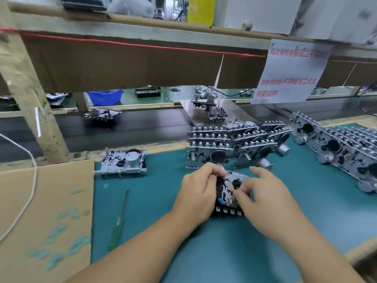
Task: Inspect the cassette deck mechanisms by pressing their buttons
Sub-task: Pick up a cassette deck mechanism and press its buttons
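The bench is covered with a teal mat (224, 252), and a sheet of brown cardboard (44, 211) lies over its left part; beyond the bench edge runs a dark conveyor belt (132, 127), under a wooden shelf frame from which a white notice (289, 72) with red characters hangs. Both hands meet at the middle of the mat around one cassette deck mechanism (229, 193): the left hand (197, 195) grips its left side with fingers curled over the top, and the right hand (265, 199) holds its right side, fingertips pressed on the upper face. One more mechanism (124, 161) sits alone at the mat's far left edge. Just behind the hands stands a stack of mechanisms (234, 146), too overlapped to count, and a long row (342, 148) of them runs along the right. One green-handled screwdriver (119, 221) lies on the mat near the cardboard. One mechanism (102, 115) rides the belt, and one blue bin (105, 96) stands beyond it.
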Tool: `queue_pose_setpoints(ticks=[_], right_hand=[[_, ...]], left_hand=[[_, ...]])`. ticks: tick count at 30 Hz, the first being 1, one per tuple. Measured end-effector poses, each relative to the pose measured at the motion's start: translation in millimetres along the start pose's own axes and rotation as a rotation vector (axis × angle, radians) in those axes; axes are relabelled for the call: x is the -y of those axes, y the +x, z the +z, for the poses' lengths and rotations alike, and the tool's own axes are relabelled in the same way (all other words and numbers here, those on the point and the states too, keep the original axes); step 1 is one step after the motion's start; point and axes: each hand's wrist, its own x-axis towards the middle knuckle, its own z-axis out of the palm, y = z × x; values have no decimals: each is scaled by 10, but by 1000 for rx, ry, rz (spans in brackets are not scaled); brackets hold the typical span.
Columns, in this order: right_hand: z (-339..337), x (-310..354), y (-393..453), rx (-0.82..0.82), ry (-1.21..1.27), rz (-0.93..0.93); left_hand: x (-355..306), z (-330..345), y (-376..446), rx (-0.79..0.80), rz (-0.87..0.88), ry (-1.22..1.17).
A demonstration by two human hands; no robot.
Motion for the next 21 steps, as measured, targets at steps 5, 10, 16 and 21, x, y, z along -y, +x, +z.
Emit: queue_pose_setpoints(ticks=[5, 10, 16, 21], right_hand=[[-44, -238, -74, -125, 286, -117], [25, -357, -169, -213, 314, -257], [-60, -172, -24, -87, 91, -324], [-119, -74, 83, -39, -45, -255]], left_hand=[[6, -9, 41, -29, -90, -87], [50, 6, 104, -61, -183, -164], [91, 23, 106, -69, -186, -185], [72, 25, 98, -47, -194, -196]])
